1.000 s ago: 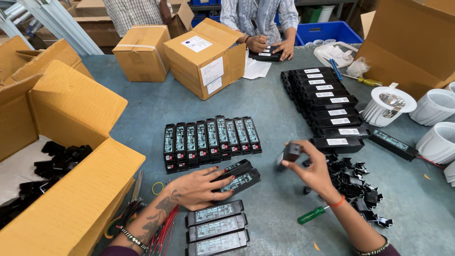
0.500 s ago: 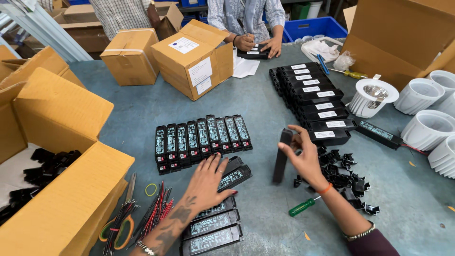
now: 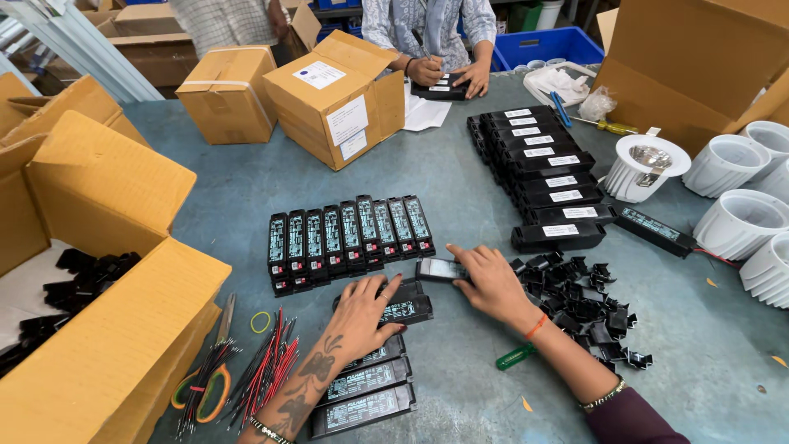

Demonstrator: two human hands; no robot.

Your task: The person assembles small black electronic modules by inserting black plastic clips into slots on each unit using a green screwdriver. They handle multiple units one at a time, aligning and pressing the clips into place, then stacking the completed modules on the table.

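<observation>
My left hand (image 3: pixel 359 316) lies flat on a black rectangular driver module (image 3: pixel 406 310) on the grey-blue table, fingers spread over its top. My right hand (image 3: pixel 488 279) holds another black module (image 3: pixel 440 269) down on the table just right of a row of several upright black modules (image 3: pixel 349 238). Three more modules (image 3: pixel 366 395) lie stacked flat by my left forearm. A heap of small black plastic clips (image 3: pixel 588 308) sits right of my right hand, with a green-handled screwdriver (image 3: pixel 516 357) under my right wrist.
An open cardboard box with black parts (image 3: pixel 82 271) stands at left. Red and black wires (image 3: pixel 259 370) and scissors lie beside it. Stacked black cases (image 3: pixel 542 164) and white lamp housings (image 3: pixel 740 222) fill the right. Another person's hands (image 3: pixel 448 78) work at the far edge, near closed cartons (image 3: pixel 333 99).
My right hand brought its module down from an upright hold and laid it flat on the table beside the row. My left hand stays on its module.
</observation>
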